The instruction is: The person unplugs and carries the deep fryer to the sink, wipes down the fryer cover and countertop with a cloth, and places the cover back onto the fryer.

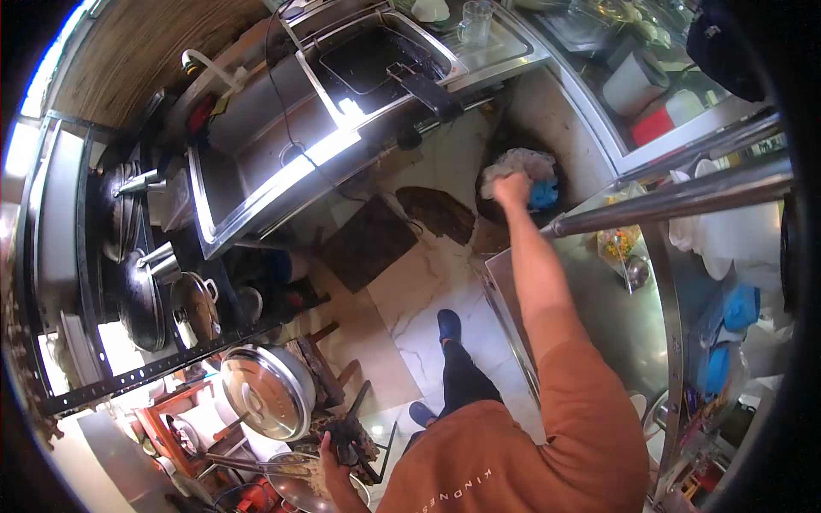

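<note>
Stretched far forward, my right hand (511,190) is closed on a crumpled whitish plastic bag (530,161). The bag lies at the top of a dark round bin (552,214), beside a blue plastic piece (543,195). Low on the left, my left hand (333,466) has its fingers curled at a small dark object (347,446), which I cannot make out. That hand is beside a rough, dark-topped stand (368,457) and a wide pan (299,479) with brown residue.
A metal sink (256,145) and a fryer basin (376,60) stand ahead. Pans hang on a left rack (73,397), above a large lidded pot (267,393). A steel counter (620,342) and a metal rail (676,201) are at right. Dark mats (366,244) lie on the floor.
</note>
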Demonstrator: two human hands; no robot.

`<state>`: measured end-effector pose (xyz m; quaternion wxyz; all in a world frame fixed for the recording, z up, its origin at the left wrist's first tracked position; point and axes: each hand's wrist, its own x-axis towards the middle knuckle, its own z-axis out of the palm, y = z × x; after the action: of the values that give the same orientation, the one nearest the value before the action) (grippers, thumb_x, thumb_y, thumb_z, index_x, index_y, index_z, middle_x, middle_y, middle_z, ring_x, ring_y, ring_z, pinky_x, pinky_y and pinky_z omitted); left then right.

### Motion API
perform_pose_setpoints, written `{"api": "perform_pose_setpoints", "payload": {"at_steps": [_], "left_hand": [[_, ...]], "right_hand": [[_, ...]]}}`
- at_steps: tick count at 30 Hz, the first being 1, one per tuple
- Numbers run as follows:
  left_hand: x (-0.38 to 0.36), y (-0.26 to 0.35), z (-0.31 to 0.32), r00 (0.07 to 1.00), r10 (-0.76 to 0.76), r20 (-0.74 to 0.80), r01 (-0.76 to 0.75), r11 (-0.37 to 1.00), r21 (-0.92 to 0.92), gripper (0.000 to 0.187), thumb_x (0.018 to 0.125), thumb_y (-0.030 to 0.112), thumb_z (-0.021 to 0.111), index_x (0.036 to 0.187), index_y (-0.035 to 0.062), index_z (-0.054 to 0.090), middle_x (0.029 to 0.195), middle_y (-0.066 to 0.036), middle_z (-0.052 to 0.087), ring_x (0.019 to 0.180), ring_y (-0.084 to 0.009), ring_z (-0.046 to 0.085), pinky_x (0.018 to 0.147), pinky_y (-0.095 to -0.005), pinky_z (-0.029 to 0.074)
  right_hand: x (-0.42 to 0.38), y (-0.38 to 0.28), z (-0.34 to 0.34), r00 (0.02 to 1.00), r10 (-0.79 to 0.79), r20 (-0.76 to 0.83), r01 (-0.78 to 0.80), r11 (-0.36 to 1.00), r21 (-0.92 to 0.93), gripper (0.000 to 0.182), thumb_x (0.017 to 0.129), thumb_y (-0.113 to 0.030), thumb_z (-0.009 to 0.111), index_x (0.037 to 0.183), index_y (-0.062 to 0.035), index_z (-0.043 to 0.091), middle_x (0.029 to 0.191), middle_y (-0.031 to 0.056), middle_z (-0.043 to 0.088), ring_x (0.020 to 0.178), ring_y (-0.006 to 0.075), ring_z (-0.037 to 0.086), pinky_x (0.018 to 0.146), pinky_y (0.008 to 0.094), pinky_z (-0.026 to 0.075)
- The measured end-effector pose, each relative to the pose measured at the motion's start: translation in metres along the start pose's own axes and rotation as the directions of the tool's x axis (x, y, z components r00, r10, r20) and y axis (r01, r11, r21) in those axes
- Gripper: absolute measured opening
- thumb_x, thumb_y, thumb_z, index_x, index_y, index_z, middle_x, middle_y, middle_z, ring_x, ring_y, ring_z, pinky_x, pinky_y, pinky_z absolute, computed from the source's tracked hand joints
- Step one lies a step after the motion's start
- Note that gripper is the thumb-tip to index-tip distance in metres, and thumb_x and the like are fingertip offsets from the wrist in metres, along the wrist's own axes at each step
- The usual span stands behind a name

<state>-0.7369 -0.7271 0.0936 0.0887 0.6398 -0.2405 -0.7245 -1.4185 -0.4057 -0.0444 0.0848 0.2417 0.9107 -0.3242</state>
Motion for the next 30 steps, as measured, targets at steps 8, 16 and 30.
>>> {"api": "perform_pose_setpoints", "payload": {"at_steps": [8, 16, 30], "left_hand": [[0.001, 0.013, 0.003, 0.998, -0.059, -0.025, 0.061, 0.995, 0.079, 0.030, 0.097, 0.029, 0.065, 0.118, 0.0085, 0.064, 0.103, -0.011, 0.073, 0.091, -0.0260, 0.071, 0.072, -0.0430, 0.059], [0.010, 0.040, 0.058, 0.990, 0.060, 0.131, -0.088, 0.971, 0.221, 0.038, 0.097, 0.024, 0.066, 0.130, 0.0153, 0.051, 0.112, -0.009, 0.067, 0.093, -0.0251, 0.070, 0.067, -0.0430, 0.060], [0.034, 0.047, 0.226, 0.765, -0.286, 0.577, 0.033, 0.912, 0.409, 0.030, 0.097, 0.032, 0.065, 0.115, 0.0079, 0.066, 0.103, -0.009, 0.073, 0.088, -0.0270, 0.072, 0.071, -0.0437, 0.061]], "right_hand": [[0.101, -0.001, -0.090, 0.948, -0.144, -0.285, 0.061, 0.958, -0.281, 0.039, 0.082, -0.034, 0.071, 0.105, -0.0033, 0.075, 0.119, 0.0277, 0.068, 0.115, 0.0394, 0.065, 0.100, 0.0476, 0.051], [0.116, -0.007, -0.081, 0.933, -0.070, -0.353, 0.089, 0.995, 0.036, 0.043, 0.081, -0.016, 0.066, 0.123, -0.0072, 0.068, 0.126, 0.0236, 0.066, 0.122, 0.0375, 0.062, 0.105, 0.0452, 0.048], [-0.362, 0.130, -0.088, 0.847, -0.524, -0.089, 0.504, 0.739, 0.447, 0.013, 0.090, -0.005, 0.063, 0.102, -0.0038, 0.070, 0.104, 0.0151, 0.072, 0.096, 0.0327, 0.070, 0.084, 0.0414, 0.055]]}}
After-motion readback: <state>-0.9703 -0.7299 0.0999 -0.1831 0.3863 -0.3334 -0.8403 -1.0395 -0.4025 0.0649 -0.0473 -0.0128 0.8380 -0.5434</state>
